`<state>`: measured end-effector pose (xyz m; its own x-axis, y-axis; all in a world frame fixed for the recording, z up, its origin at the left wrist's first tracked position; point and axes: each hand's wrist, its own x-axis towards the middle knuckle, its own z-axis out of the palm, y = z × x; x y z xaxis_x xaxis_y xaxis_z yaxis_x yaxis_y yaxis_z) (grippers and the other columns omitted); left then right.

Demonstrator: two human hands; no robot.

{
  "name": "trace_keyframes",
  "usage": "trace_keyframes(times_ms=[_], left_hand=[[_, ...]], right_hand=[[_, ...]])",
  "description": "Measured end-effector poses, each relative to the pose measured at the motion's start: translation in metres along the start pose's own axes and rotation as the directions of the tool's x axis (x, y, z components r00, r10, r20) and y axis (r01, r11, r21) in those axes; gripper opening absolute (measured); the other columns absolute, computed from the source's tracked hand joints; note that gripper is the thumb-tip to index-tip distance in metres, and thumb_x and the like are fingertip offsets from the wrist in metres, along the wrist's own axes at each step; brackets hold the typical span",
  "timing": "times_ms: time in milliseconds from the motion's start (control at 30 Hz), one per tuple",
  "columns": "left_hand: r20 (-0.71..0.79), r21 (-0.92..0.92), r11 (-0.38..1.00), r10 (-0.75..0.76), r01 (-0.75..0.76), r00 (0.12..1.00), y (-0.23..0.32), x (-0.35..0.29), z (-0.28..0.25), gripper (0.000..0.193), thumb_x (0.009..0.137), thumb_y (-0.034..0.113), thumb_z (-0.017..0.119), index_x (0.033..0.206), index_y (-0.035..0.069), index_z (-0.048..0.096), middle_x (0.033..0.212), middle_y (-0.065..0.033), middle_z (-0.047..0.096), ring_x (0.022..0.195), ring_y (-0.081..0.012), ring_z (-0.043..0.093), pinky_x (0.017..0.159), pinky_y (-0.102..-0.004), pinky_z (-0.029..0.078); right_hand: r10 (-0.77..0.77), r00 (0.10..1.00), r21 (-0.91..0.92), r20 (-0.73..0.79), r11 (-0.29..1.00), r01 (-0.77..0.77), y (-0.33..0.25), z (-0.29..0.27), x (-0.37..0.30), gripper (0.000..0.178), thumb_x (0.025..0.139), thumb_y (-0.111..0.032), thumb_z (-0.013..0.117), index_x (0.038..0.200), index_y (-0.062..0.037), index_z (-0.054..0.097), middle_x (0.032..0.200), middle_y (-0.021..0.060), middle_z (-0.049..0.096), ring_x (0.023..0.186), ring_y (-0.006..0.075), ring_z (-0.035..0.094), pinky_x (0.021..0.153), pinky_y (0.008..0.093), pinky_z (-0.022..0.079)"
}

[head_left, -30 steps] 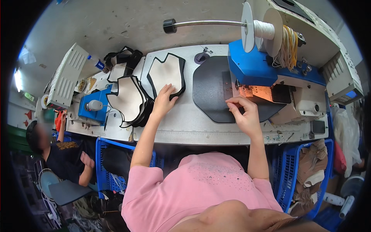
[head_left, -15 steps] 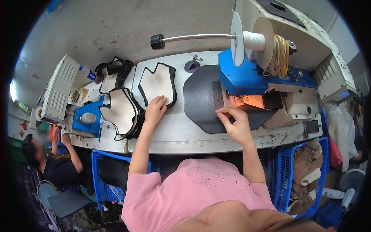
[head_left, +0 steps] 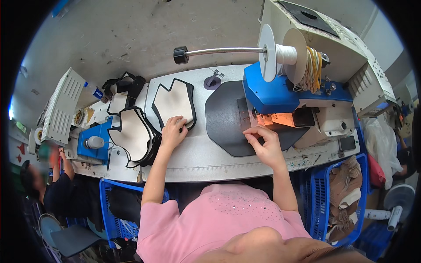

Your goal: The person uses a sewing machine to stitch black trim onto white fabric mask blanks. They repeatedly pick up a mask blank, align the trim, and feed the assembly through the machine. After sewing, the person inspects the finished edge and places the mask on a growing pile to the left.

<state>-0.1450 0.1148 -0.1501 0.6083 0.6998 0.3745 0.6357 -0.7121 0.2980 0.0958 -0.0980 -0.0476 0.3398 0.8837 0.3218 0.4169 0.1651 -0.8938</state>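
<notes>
My left hand (head_left: pixel 174 133) is at the near end of a small stack of cream panels with black edges (head_left: pixel 174 101). Its fingers are bent, with thumb and forefinger at the panel's near edge. Over the dark plate (head_left: pixel 223 131) of a blue sewing-type machine (head_left: pixel 269 90) is my right hand (head_left: pixel 265 144), its thumb and forefinger pinched together. Whatever lies in that pinch, if anything, is too small to make out. Left of my left hand lies a thicker pile of similar cream panels (head_left: pixel 133 136).
A spool of white tape (head_left: pixel 286 55) hangs on a rod above the machine. Blue baskets stand below the table, the right one (head_left: pixel 322 201) holding brown pieces. At the left are a second blue machine (head_left: pixel 94 142), a bottle (head_left: pixel 94 92) and a co-worker (head_left: pixel 55 188).
The fingers of my left hand have drawn in and bent at the panel's near edge. My right hand stays pinched over the plate. The whole view has shifted slightly.
</notes>
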Motion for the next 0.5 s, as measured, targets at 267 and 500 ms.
trace_keyframes(times_ms=[267,500], left_hand=[[-0.157,-0.639,0.752,-0.33,0.159,0.931,-0.03,0.032,-0.007,0.019,0.089,0.019,0.054,0.08,0.003,0.057,0.065,-0.0017,0.053,0.061,-0.0107,0.048,0.058,-0.0248,0.038],[-0.02,-0.779,0.598,0.282,-0.192,0.959,0.107,0.01,-0.102,0.011,0.083,0.012,0.057,0.076,0.003,0.057,0.09,-0.0082,0.064,0.094,-0.0198,0.06,0.089,-0.0386,0.039]], right_hand=[[-0.021,1.0,-0.017,-0.005,1.0,0.021,-0.001,0.002,0.0,0.008,0.078,-0.003,0.06,0.085,0.0,0.063,0.076,0.0084,0.063,0.066,0.0165,0.059,0.064,0.0261,0.046],[0.093,0.995,0.199,-0.021,0.976,-0.087,0.0,0.004,0.004,0.027,0.084,-0.014,0.059,0.107,-0.0006,0.06,0.077,0.0065,0.058,0.068,0.0121,0.05,0.068,0.0235,0.043]])
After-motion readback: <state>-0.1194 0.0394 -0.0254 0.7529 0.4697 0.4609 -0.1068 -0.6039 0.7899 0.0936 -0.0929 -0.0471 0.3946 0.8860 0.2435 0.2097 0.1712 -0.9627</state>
